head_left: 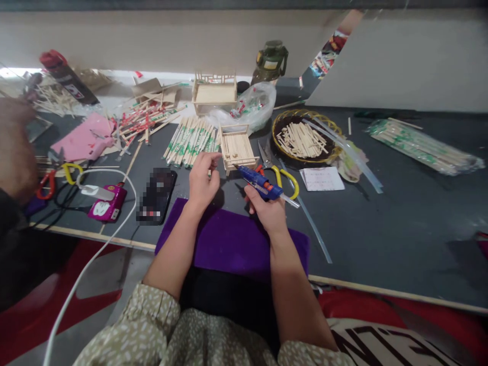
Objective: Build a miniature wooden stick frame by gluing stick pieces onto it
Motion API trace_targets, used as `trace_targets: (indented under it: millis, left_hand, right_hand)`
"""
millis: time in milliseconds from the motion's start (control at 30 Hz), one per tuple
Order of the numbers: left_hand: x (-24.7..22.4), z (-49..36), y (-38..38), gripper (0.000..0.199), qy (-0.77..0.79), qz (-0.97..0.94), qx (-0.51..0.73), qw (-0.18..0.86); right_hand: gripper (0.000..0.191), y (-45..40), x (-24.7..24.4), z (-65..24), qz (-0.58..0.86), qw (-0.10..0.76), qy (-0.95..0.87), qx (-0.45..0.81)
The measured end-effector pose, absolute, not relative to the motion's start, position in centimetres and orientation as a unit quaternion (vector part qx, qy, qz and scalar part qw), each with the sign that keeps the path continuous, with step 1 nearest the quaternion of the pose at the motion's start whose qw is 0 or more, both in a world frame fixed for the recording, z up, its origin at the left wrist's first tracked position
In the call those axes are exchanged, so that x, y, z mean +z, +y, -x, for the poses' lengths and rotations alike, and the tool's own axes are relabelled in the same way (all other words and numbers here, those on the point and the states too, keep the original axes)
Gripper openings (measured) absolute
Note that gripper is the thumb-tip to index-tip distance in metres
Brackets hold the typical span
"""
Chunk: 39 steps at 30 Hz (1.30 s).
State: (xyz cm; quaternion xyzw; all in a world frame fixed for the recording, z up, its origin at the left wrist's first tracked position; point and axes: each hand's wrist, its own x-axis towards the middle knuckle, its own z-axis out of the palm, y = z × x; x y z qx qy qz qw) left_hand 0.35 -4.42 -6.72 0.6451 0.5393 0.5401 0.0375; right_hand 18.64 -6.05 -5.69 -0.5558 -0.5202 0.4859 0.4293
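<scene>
My right hand grips a blue hot glue gun, with a clear glue stick poking out of its back end. The gun's nozzle is at the front edge of a small model bed built from wooden sticks. Beside that model's front left corner is my left hand, its fingers curled in. Anything between those fingers is too small or hidden to make out. A purple cloth lies under my forearms. Yellow-handled scissors rest behind the glue gun.
A basket of cut sticks stands right of the model, near a paper note. Wrapped chopsticks lie left. Behind stands a larger stick model. A phone and a white cable lie left, near another person's hand.
</scene>
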Motion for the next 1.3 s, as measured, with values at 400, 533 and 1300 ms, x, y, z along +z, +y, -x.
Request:
trace_targets:
  millis: [400, 533, 1300]
  left_hand:
    - [-8.7, -1.3, -4.2, 0.057, 0.566, -0.648, 0.501, 0.094]
    - [-9.5, -1.5, -3.9, 0.064, 0.569, -0.643, 0.504, 0.09]
    - [-12.0, -1.3, -2.3, 0.067, 0.558, -0.567, 0.568, 0.212]
  right_hand:
    - [0.046, -5.4, -5.4, -19.8, 0.502, 0.558, -0.445, 0.488]
    - [0.047, -5.4, -5.3, -19.9, 0.493, 0.565, -0.448, 0.486]
    - [0.045, -5.1, -5.8, -19.8, 0.464, 0.6, -0.387, 0.525]
